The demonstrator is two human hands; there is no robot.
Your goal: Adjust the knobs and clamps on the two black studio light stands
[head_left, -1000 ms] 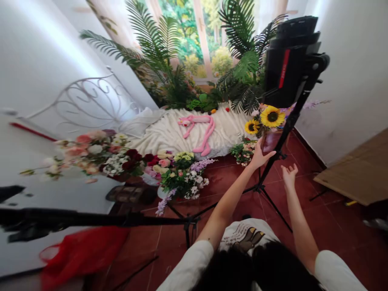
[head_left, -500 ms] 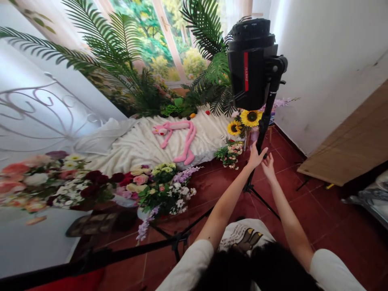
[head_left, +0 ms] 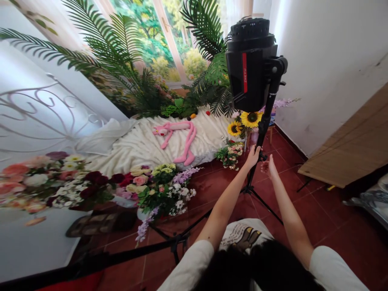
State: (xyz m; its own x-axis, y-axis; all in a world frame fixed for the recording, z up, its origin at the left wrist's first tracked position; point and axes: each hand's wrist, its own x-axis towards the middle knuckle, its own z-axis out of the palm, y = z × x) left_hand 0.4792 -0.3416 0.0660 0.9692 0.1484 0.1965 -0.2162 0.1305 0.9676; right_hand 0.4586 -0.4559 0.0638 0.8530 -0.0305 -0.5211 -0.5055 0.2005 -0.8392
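A black studio light (head_left: 250,68) with a red stripe is mounted on top of a black light stand (head_left: 263,131). My left hand (head_left: 252,156) is wrapped around the stand's pole, below the lamp. Just right of the pole, close to a small black knob (head_left: 263,157), is my right hand (head_left: 268,166). Its fingers are partly curled and apart, and nothing shows in them. The stand's legs (head_left: 266,204) spread out over the red tiled floor below.
A pink plush panther (head_left: 177,129) lies on a white draped blanket (head_left: 139,139). Artificial flowers (head_left: 163,188) line its front, with sunflowers (head_left: 251,118) behind the pole. Another black stand (head_left: 133,250) crosses the lower left. A brown board (head_left: 348,137) leans at right.
My right hand has come off the knob a little and turned, its fingers loosening. My left hand has shifted slightly and stays on the pole. The lamp has turned very slightly.
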